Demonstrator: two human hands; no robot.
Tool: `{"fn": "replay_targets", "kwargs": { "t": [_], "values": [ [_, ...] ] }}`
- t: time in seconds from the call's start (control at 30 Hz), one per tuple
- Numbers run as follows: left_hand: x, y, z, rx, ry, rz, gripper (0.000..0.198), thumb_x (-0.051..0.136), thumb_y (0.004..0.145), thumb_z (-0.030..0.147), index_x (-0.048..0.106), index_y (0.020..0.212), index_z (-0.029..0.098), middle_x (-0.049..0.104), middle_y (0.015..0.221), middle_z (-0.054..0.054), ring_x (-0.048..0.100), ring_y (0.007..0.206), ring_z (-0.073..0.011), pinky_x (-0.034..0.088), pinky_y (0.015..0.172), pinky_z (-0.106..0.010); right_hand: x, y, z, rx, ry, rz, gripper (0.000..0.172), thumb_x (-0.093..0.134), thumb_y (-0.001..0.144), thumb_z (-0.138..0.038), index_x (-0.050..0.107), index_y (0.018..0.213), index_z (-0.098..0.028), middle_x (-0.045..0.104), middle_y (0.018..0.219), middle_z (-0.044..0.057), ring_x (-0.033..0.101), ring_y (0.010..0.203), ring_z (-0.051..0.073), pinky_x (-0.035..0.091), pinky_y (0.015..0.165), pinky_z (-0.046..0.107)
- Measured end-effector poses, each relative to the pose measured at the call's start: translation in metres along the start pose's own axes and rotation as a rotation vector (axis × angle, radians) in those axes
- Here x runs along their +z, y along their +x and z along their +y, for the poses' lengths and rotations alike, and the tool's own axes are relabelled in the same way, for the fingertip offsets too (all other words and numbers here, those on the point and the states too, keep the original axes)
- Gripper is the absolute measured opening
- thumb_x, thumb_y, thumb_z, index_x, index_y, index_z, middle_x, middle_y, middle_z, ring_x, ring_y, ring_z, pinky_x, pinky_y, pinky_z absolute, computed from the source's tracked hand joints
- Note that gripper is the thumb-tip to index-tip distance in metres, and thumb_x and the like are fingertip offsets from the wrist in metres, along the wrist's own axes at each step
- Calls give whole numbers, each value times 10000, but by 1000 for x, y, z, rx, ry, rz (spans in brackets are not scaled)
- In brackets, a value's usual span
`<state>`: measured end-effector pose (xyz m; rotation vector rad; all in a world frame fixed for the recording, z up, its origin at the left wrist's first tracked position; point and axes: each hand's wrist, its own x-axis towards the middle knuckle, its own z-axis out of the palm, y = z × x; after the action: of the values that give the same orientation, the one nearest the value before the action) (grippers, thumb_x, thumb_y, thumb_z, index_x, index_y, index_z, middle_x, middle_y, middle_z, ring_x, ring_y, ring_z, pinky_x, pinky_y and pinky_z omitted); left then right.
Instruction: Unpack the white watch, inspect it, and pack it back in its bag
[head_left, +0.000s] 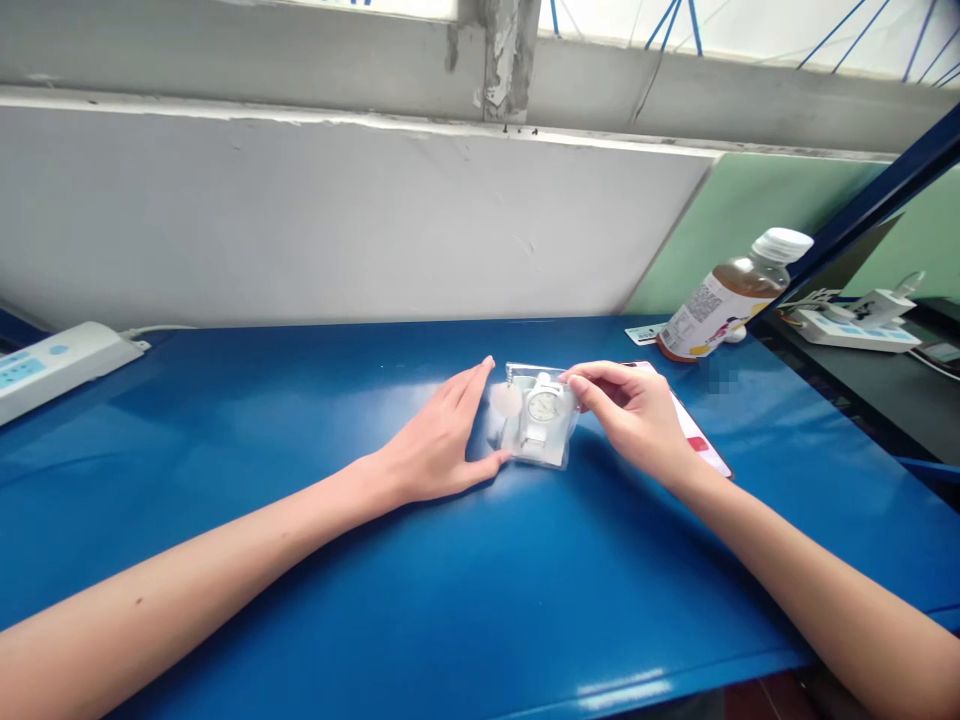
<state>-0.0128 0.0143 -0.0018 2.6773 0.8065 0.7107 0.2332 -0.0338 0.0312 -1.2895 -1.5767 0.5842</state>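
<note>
Head view: a white watch (543, 408) lies in 1 clear bag (553, 442) on the table (465, 590). The right hand (641, 415) pinches its upper right edge; the left hand (435, 440), spread open, grips nothing, thumb at the lower corner, probably steadying it.

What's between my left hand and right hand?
In the head view, a clear rectangular plastic pouch with a white wristwatch and a pale round tag is between them.

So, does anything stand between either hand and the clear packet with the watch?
Nothing visible blocks the right hand, which pinches the upper right of the clear packet. Toward the left hand, only a pale round tag sits at the packet's left side.
</note>
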Motion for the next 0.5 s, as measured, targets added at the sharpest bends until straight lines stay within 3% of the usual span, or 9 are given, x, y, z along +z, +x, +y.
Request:
{"fn": "replay_targets", "kwargs": {
  "t": [0.1,0.23,0.5],
  "values": [
    [-2,0,1,42,10,22,1045,694,838,412,6,1589,178,237,1609,-225,261,1485,-386,336,1172,-564,2,0,7,33,17,-80,183,595,951,-321,722,967,-190,756,913,49,690,772,175,580,687,304],
    [-5,2,1,94,18,-14,1065,743,791,430,77,1587,189,193,1631,-206,205,1503,-394,287,1198,-561,7,-3,15,90,5,-165,268,568,958,-300,658,1186,-191,739,1083,81,693,901,204,587,786,359],
    [-5,3,1,39,3,-116,903,742,767,541,366,1467,111,462,1463,-217,269,1467,-418,349,1159,-573,15,-13,20,-47,-217,-273,445,526,971,-299,512,1395,-161,622,1372,145,600,1241,265,506,1051,444]
  ]
}}
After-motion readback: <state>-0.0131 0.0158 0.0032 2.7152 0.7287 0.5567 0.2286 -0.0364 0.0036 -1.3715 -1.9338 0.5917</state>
